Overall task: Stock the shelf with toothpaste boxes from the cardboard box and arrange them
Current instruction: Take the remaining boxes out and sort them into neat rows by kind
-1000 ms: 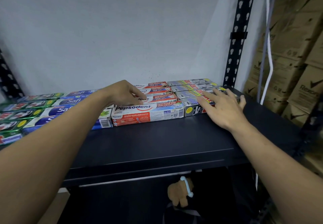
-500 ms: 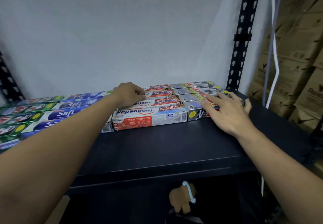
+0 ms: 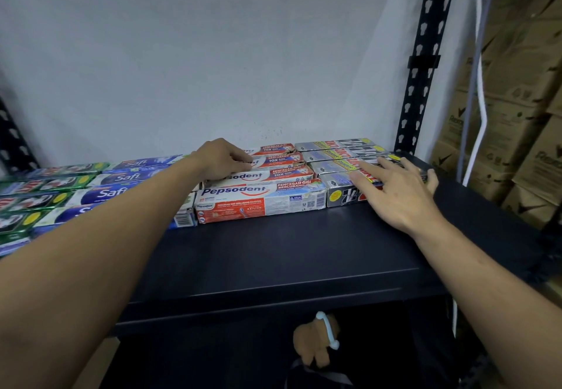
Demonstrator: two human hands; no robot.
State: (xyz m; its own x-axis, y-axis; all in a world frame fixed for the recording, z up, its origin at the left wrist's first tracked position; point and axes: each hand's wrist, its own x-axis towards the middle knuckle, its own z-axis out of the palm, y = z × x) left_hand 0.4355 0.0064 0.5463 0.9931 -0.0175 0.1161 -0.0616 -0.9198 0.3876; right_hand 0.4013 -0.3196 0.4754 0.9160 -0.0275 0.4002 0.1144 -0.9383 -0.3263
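Rows of toothpaste boxes lie flat at the back of a black shelf [image 3: 289, 245]. Red-and-white Pepsodent boxes [image 3: 261, 200] fill the middle, silver-and-black boxes [image 3: 337, 157] the right, blue Safi boxes [image 3: 100, 194] and green boxes [image 3: 36, 200] the left. My left hand [image 3: 220, 159] rests on the rear Pepsodent boxes, its fingers bent down onto their tops. My right hand [image 3: 398, 188] lies flat with spread fingers on the front silver-and-black boxes. The cardboard supply box is out of view.
A perforated black upright [image 3: 421, 63] stands at the shelf's back right corner, with a white cord [image 3: 480, 90] hanging beside it. Stacked brown cartons [image 3: 523, 133] fill the right. A brown plush toy [image 3: 316, 340] shows below the shelf. A white wall backs the shelf.
My left hand has slid back along the Pepsodent boxes toward the wall. My right hand stays on the silver-and-black boxes. The camera has moved slightly.
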